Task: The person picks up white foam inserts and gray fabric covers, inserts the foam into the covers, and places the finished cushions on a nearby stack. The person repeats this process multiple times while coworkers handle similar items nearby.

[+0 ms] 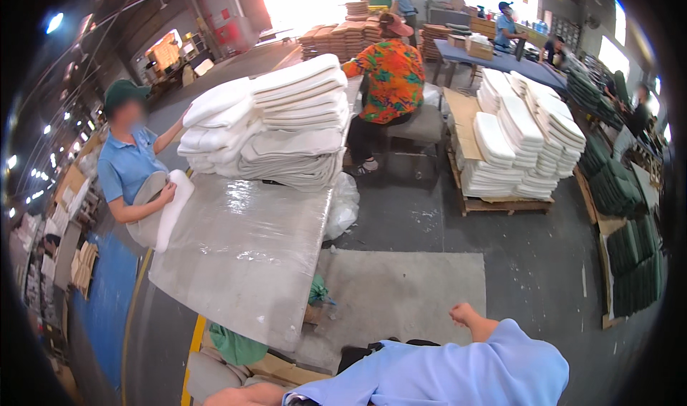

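Note:
My right hand [469, 314] hangs over a grey floor mat [422, 277], its fingers loosely curled with nothing visible in them. Of my left arm only a bare part [247, 395] shows at the lower edge; the hand itself is out of the picture. Ahead and left stands a table [243, 255] whose top is wrapped in clear plastic. On its far half rises a tall stack of folded white pads [297, 98], with greyer ones [293, 152] lower down. Beside the table's near end lie a green bag [238, 344] and grey pads [207, 377].
At the table's left, a person in a blue shirt [132, 162] holds a white pad [174, 209]. Another person in an orange floral top [390, 80] sits beyond. White pads [501, 137] fill a wooden pallet [504, 205] to the right; dark green stacks [633, 263] stand farther right.

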Demonstrator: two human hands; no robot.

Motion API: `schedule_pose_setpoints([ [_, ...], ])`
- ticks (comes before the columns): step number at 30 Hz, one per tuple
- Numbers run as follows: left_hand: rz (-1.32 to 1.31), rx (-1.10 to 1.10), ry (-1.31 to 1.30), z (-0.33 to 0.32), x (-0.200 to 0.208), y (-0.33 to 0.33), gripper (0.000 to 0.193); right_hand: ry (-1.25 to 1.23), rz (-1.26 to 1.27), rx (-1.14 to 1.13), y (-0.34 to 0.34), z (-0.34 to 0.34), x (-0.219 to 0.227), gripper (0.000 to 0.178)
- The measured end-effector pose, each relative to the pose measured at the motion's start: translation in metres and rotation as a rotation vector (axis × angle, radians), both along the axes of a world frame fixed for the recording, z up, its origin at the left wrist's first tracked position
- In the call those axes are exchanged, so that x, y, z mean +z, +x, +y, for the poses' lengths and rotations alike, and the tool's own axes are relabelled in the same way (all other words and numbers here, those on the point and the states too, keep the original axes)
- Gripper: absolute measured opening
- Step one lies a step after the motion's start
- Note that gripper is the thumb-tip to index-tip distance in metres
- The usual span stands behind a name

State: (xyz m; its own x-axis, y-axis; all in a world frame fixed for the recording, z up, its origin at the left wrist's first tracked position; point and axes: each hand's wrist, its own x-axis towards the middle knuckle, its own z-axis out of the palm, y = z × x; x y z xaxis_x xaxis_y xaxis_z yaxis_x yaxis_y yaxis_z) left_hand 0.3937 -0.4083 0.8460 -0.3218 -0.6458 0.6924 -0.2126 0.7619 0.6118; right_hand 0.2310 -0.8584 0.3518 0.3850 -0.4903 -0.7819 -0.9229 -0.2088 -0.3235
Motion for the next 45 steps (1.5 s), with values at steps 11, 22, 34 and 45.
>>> schedule_pose_setpoints([
  [11,-0.139,-0.02,0.087,-0.007,0.013,0.108,0.034,0.203,-0.09,0.132,0.144,0.041,-0.005,0.034],
  [22,-0.141,0.183,0.124,0.015,0.021,0.177,0.031,0.217,-0.103,0.197,0.304,0.046,0.012,0.032],
  [34,-0.172,0.263,0.232,-0.005,0.012,0.278,0.03,0.227,-0.043,0.428,0.453,0.002,0.019,0.03],
  [45,0.26,0.976,0.293,-0.027,-0.059,0.352,0.05,0.35,-1.262,-0.299,0.791,-0.173,0.281,0.026],
])
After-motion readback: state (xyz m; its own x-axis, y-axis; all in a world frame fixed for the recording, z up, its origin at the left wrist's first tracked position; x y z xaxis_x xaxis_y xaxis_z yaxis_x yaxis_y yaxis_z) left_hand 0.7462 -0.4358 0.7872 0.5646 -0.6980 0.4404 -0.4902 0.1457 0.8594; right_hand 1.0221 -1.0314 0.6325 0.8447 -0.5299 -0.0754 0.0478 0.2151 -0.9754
